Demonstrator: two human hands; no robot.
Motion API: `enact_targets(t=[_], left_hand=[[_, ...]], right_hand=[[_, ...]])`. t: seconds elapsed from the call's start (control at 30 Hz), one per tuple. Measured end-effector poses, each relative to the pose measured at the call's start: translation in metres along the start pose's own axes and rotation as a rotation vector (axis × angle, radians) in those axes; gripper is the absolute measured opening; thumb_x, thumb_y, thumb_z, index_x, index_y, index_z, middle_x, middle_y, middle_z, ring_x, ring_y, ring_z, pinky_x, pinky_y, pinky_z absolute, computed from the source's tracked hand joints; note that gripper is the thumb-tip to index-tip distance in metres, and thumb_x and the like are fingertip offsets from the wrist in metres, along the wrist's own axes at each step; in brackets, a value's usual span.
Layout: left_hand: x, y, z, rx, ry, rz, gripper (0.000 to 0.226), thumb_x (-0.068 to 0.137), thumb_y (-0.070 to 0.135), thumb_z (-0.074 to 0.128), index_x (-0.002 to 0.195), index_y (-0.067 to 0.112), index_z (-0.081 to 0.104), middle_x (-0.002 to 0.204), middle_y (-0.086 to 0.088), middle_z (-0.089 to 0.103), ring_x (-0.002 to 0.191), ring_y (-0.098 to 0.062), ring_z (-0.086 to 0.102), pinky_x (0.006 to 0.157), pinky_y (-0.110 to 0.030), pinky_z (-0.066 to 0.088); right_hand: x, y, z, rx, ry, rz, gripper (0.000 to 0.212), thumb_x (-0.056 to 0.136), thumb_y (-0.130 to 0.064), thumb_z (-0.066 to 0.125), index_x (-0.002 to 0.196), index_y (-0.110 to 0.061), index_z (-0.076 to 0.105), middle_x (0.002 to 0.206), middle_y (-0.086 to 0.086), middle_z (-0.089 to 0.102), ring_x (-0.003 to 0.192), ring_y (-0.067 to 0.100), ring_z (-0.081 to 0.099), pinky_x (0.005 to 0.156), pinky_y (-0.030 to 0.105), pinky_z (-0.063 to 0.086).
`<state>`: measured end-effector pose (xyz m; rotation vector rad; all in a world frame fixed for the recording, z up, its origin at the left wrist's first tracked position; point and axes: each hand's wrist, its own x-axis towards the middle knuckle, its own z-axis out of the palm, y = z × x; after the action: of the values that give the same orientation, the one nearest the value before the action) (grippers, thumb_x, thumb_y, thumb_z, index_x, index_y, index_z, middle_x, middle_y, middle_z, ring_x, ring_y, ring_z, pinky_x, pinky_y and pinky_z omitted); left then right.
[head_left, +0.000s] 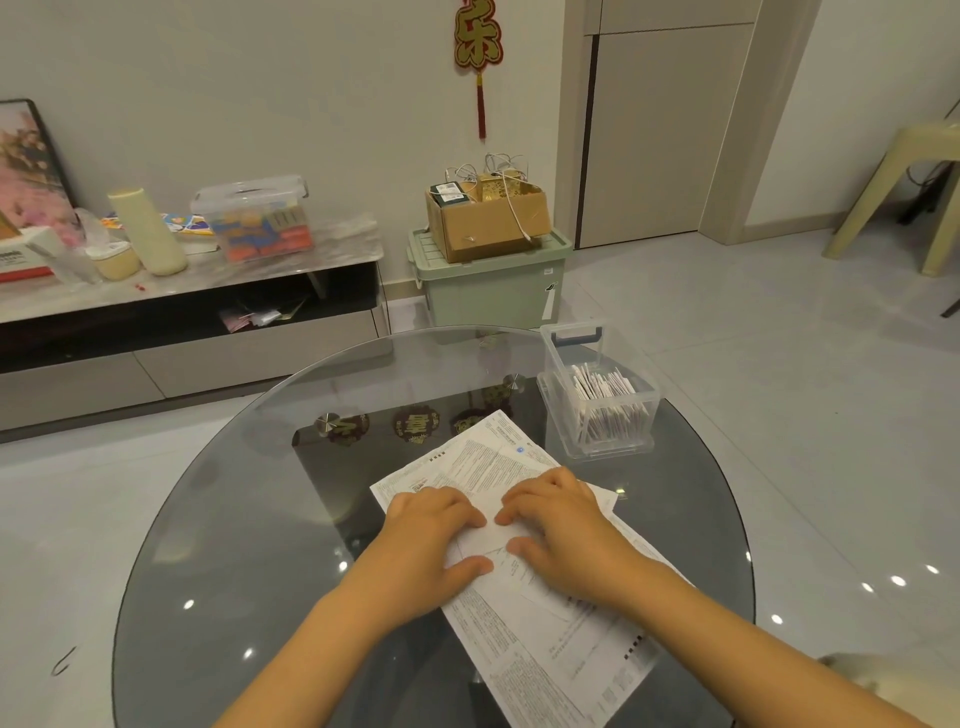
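Left hand (434, 525), right hand (558, 519) press fold in paper (498, 457); grip apart, nothing clasped. Folding looks early, creases left.

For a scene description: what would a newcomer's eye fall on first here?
The left hand and the right hand press on a white printed paper sheet in the middle of the round dark glass table. Beyond them, at the far right edge, stands a clear plastic box of small white packets.
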<state>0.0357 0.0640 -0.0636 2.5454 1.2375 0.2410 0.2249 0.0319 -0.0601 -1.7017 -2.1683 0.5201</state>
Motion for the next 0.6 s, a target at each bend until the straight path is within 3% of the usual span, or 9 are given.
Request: enact_targets(t=[0.1,0.23,0.33,0.43,0.6], left_hand=[[0.001,-0.001,0.000,0.028,0.041,0.022,0.034,0.090,0.051,0.048,0.120,0.035,0.053,0.118,0.022,0.047,0.113,-0.001,0.038,0.102,-0.022,0.021],[0.001,0.004,-0.001,-0.030,0.119,0.019,0.035,0.088,0.046,0.035,0.100,0.031,0.064,0.098,0.020,0.060,0.093,0.000,0.048,0.093,-0.020,0.028],[0.004,0.005,-0.001,-0.100,0.200,-0.028,0.028,0.092,0.037,0.040,0.091,0.027,0.066,0.085,0.017,0.061,0.081,-0.003,0.052,0.083,-0.021,0.038],[0.006,0.006,-0.001,-0.164,0.209,-0.101,0.016,0.095,0.029,0.049,0.103,0.027,0.063,0.092,0.019,0.057,0.086,0.000,0.050,0.075,-0.011,0.036],[0.010,0.007,0.003,-0.225,0.225,-0.211,0.031,0.092,0.029,0.057,0.123,0.027,0.052,0.112,0.016,0.050,0.091,0.001,0.046,0.074,-0.004,0.035]], right_hand=[[0.001,0.002,-0.002,-0.038,-0.031,-0.036,0.039,0.088,-0.045,0.056,0.124,-0.032,0.054,0.127,-0.019,0.050,0.120,0.006,0.029,0.094,0.018,0.018],[0.007,0.003,-0.002,-0.033,0.002,-0.027,0.030,0.090,-0.039,0.055,0.118,-0.032,0.060,0.119,-0.016,0.054,0.116,0.008,0.032,0.093,0.020,0.024],[0.013,0.005,-0.002,0.047,0.012,0.050,0.022,0.091,-0.036,0.053,0.110,-0.035,0.064,0.115,-0.008,0.050,0.113,0.012,0.035,0.096,0.025,0.034],[0.019,0.007,0.001,0.104,0.045,0.106,0.017,0.091,-0.037,0.054,0.104,-0.035,0.064,0.109,-0.005,0.052,0.109,0.014,0.040,0.093,0.027,0.037],[0.024,0.004,0.008,0.179,0.129,0.164,0.023,0.087,-0.037,0.061,0.110,-0.036,0.057,0.092,-0.011,0.052,0.097,0.010,0.045,0.084,0.023,0.040]])
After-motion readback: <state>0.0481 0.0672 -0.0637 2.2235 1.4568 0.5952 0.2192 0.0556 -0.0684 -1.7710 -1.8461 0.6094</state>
